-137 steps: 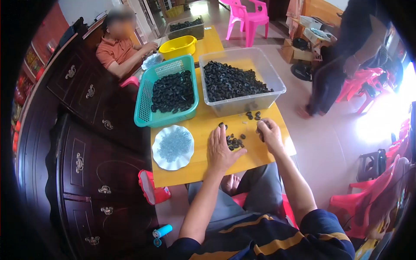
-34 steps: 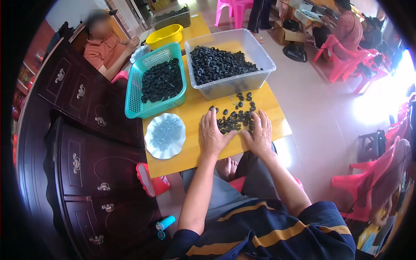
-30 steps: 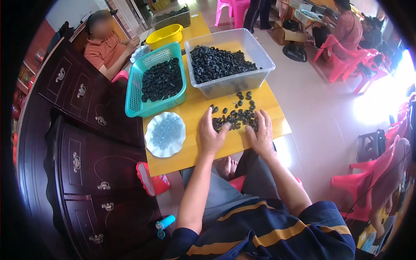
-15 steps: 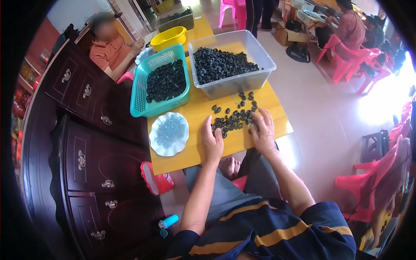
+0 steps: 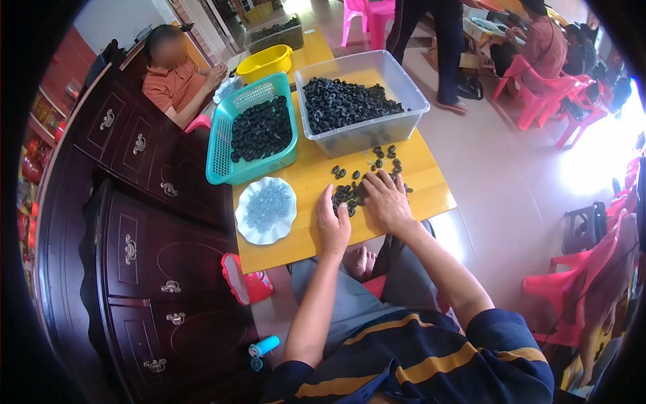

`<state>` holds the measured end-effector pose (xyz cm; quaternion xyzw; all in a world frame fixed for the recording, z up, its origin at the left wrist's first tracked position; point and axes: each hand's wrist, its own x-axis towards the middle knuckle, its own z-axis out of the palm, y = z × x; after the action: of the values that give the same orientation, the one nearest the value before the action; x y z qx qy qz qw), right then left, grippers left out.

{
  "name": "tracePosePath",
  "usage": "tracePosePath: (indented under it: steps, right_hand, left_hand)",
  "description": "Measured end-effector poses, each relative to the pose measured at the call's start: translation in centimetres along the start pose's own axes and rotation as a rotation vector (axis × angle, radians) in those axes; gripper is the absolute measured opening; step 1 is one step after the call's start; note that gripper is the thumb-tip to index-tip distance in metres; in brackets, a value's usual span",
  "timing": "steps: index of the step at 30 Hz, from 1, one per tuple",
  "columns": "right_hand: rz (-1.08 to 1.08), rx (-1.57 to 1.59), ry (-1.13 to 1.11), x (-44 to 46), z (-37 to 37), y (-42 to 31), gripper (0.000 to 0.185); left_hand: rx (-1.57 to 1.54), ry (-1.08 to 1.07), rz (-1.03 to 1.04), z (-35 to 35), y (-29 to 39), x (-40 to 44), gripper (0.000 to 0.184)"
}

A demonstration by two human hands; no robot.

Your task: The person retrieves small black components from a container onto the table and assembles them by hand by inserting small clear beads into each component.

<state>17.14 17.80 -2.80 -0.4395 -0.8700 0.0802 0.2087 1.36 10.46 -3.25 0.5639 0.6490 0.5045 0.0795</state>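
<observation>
Small black ring-shaped pieces (image 5: 350, 195) lie loose on the yellow table (image 5: 303, 232). My left hand (image 5: 333, 225) rests on edge at the left side of this pile, thumb apart from the fingers. Over the right part of the pile lies my right hand (image 5: 388, 202), palm down with fingers spread, hiding some pieces. Left of my hands is a white scalloped plate (image 5: 289, 225) of small clear bluish pieces. Beyond stand a green basket (image 5: 219, 151) and a clear plastic bin (image 5: 363, 140), both holding many more black pieces.
A yellow basin (image 5: 266, 64) and another clear bin (image 5: 296, 34) stand farther back. A dark wooden cabinet (image 5: 195, 262) borders the left. A seated person (image 5: 178, 87) works beyond the basket. Pink chairs (image 5: 531, 94) and other people are at right; someone walks behind the bin.
My right hand has moved left and now covers part of the pile, which is pressed closer together. My left hand has barely moved. A person in dark trousers has stepped rightward in the background.
</observation>
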Motion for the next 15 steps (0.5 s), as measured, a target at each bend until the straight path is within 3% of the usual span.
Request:
tracePosePath:
  steps: [6, 10, 12, 13, 15]
  right_hand:
    - [-0.033, 0.026, 0.043, -0.2, -0.9, -0.5, 0.050]
    - [-0.109, 0.245, 0.276, -1.6, -3.3, -1.0, 0.043]
    - [-0.017, 0.610, 0.360, -3.1, -3.8, -1.6, 0.035]
    - [0.012, 0.592, 0.447, -3.8, -3.7, -2.2, 0.024]
    - [0.129, 0.756, 0.369, -6.2, -3.8, -3.0, 0.021]
  left_hand:
    - [-0.007, 0.028, 0.010, -0.1, -0.3, 0.0, 0.050]
    - [-0.105, 0.062, -0.051, 0.0, -1.0, -0.2, 0.049]
    - [-0.184, 0.077, -0.088, 0.4, -1.6, -0.2, 0.048]
    - [-0.262, 0.094, -0.122, 0.5, -2.0, -0.2, 0.048]
    - [-0.281, 0.103, -0.113, 0.8, -2.6, -0.2, 0.047]
